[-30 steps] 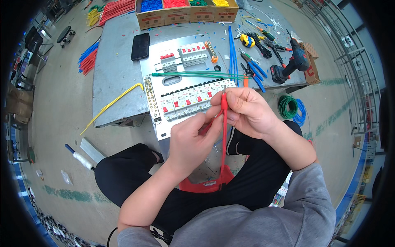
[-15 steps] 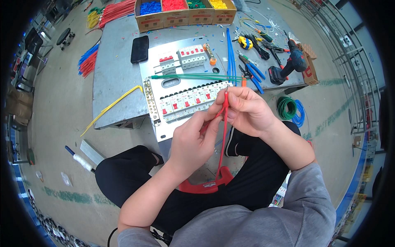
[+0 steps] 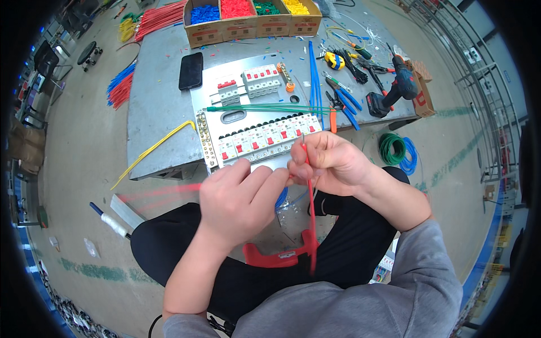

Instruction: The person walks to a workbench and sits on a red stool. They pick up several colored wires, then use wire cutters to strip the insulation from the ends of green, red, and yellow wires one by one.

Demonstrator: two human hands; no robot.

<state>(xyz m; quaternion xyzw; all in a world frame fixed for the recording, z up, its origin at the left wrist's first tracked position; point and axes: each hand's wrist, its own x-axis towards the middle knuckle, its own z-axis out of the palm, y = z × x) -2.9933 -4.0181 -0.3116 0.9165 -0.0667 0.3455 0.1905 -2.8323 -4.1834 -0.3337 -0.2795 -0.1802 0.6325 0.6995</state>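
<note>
My right hand [image 3: 329, 160] pinches a red wire [image 3: 311, 205], its thin tip pointing up and its tail hanging toward my lap. Close beside it, my left hand [image 3: 239, 194] is closed, back of the hand upward. From its far side a blurred streak of red wire [image 3: 163, 192] sticks out to the left. Both hands are just in front of a row of circuit breakers [image 3: 270, 138] with red switches, on a metal mounting plate [image 3: 217, 132]. A red curved tool-like object [image 3: 273, 258] lies on my lap, its kind unclear.
Green wires [image 3: 253, 107] lie across the plate, beside a brass terminal bar [image 3: 205, 141]. Behind stands a cardboard box [image 3: 225, 32] of coloured small parts. Pliers [image 3: 345, 96], a cordless drill [image 3: 400, 87], blue wires [image 3: 314, 73] and a phone [image 3: 191, 71] lie on the table [image 3: 160, 107].
My hands have drawn apart from a shared hold. The left has moved left and turned over, red wire now swinging out on its far side. The right has dropped slightly.
</note>
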